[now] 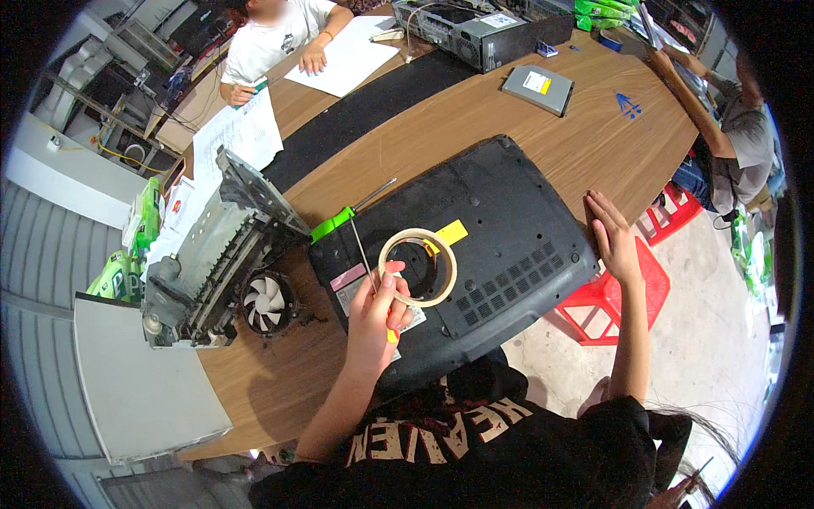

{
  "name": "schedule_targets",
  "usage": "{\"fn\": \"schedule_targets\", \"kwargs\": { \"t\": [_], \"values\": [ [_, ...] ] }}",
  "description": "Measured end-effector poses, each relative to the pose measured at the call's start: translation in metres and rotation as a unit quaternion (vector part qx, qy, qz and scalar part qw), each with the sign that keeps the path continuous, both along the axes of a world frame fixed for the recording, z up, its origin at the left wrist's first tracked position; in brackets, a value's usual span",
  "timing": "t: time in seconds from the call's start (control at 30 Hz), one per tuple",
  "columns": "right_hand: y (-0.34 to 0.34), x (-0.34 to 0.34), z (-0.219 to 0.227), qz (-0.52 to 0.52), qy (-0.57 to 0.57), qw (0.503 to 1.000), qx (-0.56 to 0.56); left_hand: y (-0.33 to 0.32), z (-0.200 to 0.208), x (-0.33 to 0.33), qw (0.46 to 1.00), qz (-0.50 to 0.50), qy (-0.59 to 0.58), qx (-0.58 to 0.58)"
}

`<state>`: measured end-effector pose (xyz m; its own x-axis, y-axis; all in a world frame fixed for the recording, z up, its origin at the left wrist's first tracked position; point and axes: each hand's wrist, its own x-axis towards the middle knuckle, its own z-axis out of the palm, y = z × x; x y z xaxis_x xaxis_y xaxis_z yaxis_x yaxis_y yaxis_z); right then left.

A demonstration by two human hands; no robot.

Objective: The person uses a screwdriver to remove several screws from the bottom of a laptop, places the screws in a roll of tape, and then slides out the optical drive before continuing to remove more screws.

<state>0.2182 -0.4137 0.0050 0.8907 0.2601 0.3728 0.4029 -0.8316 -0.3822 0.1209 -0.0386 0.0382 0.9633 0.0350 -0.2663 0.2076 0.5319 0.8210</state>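
A black laptop (500,216) lies upside down on the wooden table in front of me, its vents and labels facing up. Above it my left hand (373,318) is closed around a roll of tape (451,270) and a thin screwdriver (362,246). A bit of yellow handle shows below the fingers. My right hand (612,233), fingers stretched out, rests at the table's edge beside the laptop's right corner. Across the laptop's far left edge lies a green-handled screwdriver (332,224).
Left of the laptop stand an opened metal machine part (203,276) and a white-bladed fan (264,301). Farther back are an optical drive (538,89), a computer case (500,42) and papers (237,131). Red stools (623,293) stand at right. Two other people sit around the table.
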Motion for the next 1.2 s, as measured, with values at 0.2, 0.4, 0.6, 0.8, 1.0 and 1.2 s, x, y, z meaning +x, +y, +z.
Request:
{"fn": "schedule_targets", "kwargs": {
  "t": [0.2,0.4,0.6,0.8,1.0,1.2],
  "values": [
    [-0.003,-0.006,-0.012,-0.019,-0.027,0.998,0.047,-0.001,-0.002,-0.002,1.000,-0.004,0.002,-0.011],
    [0.000,-0.007,-0.013,-0.029,-0.059,0.997,0.037,-0.003,0.000,-0.006,0.999,-0.020,-0.005,-0.043],
    [0.002,-0.007,-0.008,-0.036,-0.036,0.997,0.063,-0.002,-0.003,-0.005,0.999,-0.019,0.001,-0.027],
    [0.003,-0.006,-0.004,-0.028,-0.034,0.995,0.088,-0.003,-0.004,-0.004,1.000,-0.020,0.005,-0.014],
    [0.002,-0.005,-0.007,-0.043,-0.054,0.992,0.105,-0.002,-0.008,-0.004,1.000,-0.016,0.009,-0.013],
    [0.002,-0.001,-0.014,-0.054,-0.067,0.990,0.107,0.000,-0.008,-0.005,0.999,-0.015,0.008,-0.038]
  ]
}}
